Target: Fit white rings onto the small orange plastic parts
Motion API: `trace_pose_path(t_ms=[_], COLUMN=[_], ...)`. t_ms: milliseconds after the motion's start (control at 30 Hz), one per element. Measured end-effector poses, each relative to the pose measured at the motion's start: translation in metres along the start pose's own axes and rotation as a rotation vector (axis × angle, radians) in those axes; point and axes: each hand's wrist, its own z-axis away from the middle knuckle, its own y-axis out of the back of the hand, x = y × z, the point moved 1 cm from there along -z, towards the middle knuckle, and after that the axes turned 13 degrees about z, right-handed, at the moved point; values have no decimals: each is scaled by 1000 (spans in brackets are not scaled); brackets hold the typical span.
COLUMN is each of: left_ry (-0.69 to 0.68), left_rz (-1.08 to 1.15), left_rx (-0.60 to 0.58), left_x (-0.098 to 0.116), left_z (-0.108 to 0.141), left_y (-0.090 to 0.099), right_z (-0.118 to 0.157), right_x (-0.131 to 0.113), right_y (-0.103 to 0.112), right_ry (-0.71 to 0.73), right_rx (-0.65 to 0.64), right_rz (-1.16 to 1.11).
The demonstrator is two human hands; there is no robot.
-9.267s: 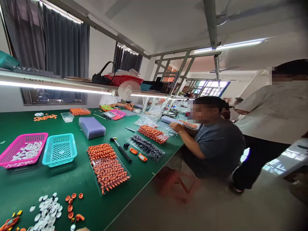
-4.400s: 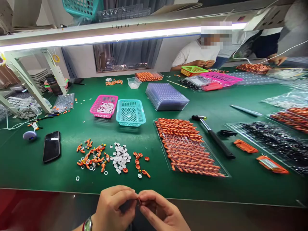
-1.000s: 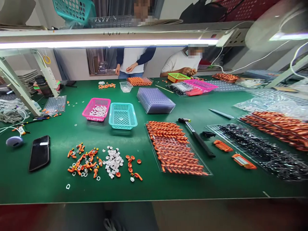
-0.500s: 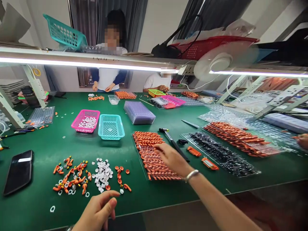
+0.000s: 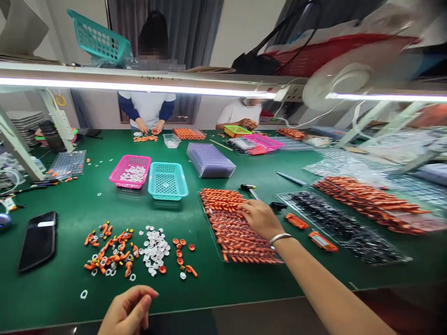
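My right hand [image 5: 260,218], with a silver bracelet at the wrist, reaches over a clear tray [image 5: 211,232] of orange earbud-shaped parts [image 5: 232,232]. Its fingertips are drawn together on a part in the upper half of the tray; the piece itself is mostly hidden by the fingers. Near the front edge, my left hand [image 5: 127,309] hovers with curled fingers, a small gap between thumb and forefinger and nothing seen in it. Beyond it lie loose orange earbud pieces [image 5: 115,251], white round caps [image 5: 155,246] and orange cup-shaped caps [image 5: 179,253].
A phone [image 5: 37,242] lies at left. A pink basket [image 5: 115,179] of white pieces, a turquoise basket [image 5: 185,190] and stacked purple trays [image 5: 211,160] stand farther back. Right are a hammer [image 5: 249,188], black parts [image 5: 335,228] and another orange-filled tray [image 5: 370,204]. Two people work opposite.
My right hand's fingertips have closed in on the parts in the tray. The left hand has drawn back toward the front edge, its fingers more curled. The view has shifted slightly left.
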Motion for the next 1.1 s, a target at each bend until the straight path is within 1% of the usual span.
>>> trace_pose_path(t_ms=[67,100,133,167,233,300,333,367,400,433,467,533,567,633,667,733,867,900,1033,1067,1100], left_ry=[-58,-114,-197,-297,-489,-576,-589,-591,-596,-600,-604,-606,-605,-591,-578,-536,-409,-362,-143,-111,-95], left_rz=[-81,-159,-274,-412,-675,-794,-812,-817,-823,-825,-822,-797,-776,-717,-681,-601,-448,-376,112,190,224], left_rx=[-2,7,29,66,163,254,290,317,333,338,333,306,287,234,201,132,28,2,-120,-132,-133], left_x=[4,8,12,17,26,32,33,34,34,33,32,29,27,23,21,16,8,6,3,3,4], left_z=[2,2,2,1,-2,-8,-11,-13,-15,-15,-15,-13,-11,-8,-7,-6,-5,-5,-7,-7,-7], left_y=[1,2,3,4,7,14,18,22,26,29,31,31,29,19,13,-1,-26,-31,-43,-44,-46], right_z=[6,12,19,29,51,72,80,86,90,92,92,92,93,96,98,105,120,124,138,141,143], right_x=[-19,-35,-56,-83,-142,-196,-216,-229,-235,-235,-230,-210,-200,-185,-181,-181,-193,-197,-212,-215,-217], right_y=[7,10,13,16,20,22,22,22,22,22,23,23,23,22,22,20,25,28,44,47,50], right_ry=[-3,10,49,118,290,423,440,431,408,375,332,225,165,95,76,53,0,-6,-14,-17,-21], right_rx=[65,87,88,62,-24,-101,-124,-139,-148,-151,-153,-179,-224,-335,-376,-400,-314,-284,-186,-168,-153], right_rz=[-65,-110,-167,-236,-365,-450,-469,-479,-483,-483,-481,-478,-486,-528,-554,-606,-769,-829,-1036,-1067,-1088])
